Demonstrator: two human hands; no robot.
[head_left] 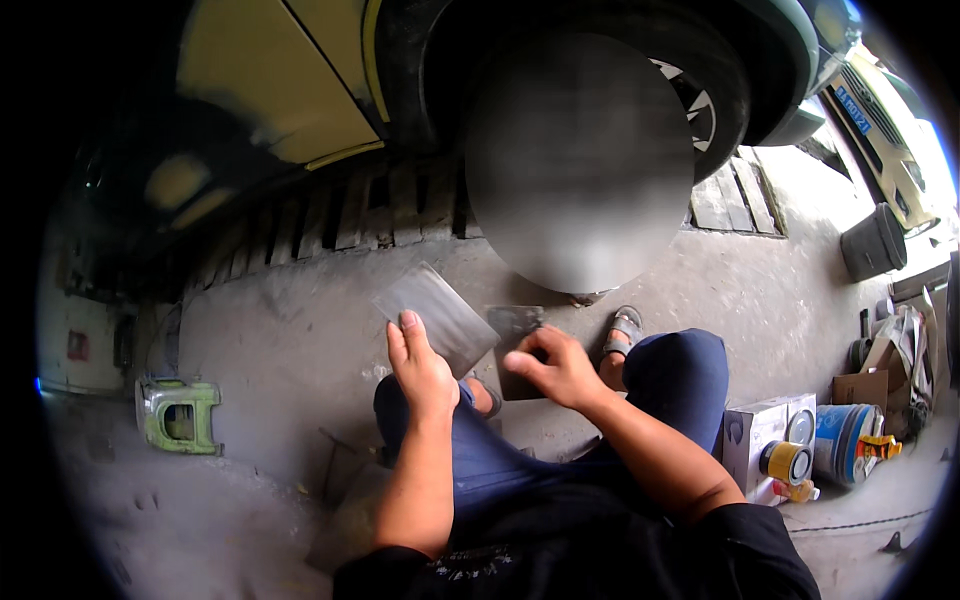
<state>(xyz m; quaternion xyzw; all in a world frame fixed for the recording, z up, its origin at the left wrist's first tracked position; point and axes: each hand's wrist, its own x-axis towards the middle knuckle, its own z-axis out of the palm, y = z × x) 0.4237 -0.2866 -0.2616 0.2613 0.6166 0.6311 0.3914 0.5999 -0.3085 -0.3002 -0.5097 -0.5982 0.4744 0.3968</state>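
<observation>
Your left hand (pixel 424 376) grips a grey rectangular plate (pixel 445 316), which extends toward its one o'clock. Your right hand (pixel 556 368) grasps a dark rectangular plate (pixel 512 334) at its ten o'clock.

Strong daylight comes from the upper right, whitening the floor (pixel 815 200); the left side is dim. A round grey blur covers the upper middle, and shapes bend toward the black rim.
</observation>
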